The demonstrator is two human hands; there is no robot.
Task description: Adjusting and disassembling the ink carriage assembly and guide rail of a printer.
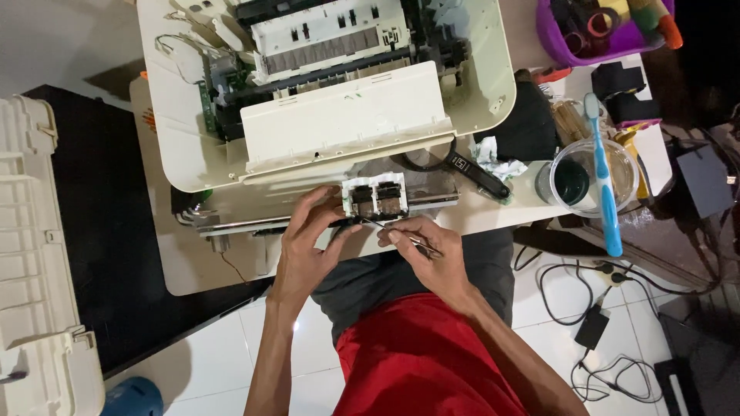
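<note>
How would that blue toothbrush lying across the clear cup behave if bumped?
The blue toothbrush lies across the rim of the clear cup, its handle overhanging toward the floor, so a nudge would probably tip it off. It looks light and stiff, so it should lift easily. The cup seems to hold dark liquid; a push may spill it.

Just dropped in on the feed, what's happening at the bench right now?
A person sits at a low table with an opened printer on it. The left hand steadies a small carriage part at the printer's front edge, while the right hand holds thin tweezers pointed at it. A cup with a blue toothbrush stands to the right.
</note>
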